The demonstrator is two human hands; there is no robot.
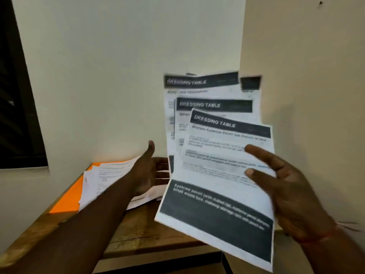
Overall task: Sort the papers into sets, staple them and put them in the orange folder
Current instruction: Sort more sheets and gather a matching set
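I hold up a fan of several printed sheets (215,155) headed "DRESSING TABLE" over the table's right side. My right hand (286,186) grips the front sheet at its right edge, thumb and a finger lying on the printed face. My left hand (146,171) reaches in from the left with its thumb raised and its straight fingers behind the fan's left edge. The orange folder (67,196) lies flat at the table's far left. A loose pile of white papers (102,178) rests on it. No stapler is in view.
The wooden table (148,230) stands in a corner of pale walls (118,76). A dark window (15,105) is at the left. The table's front edge runs just below my left forearm.
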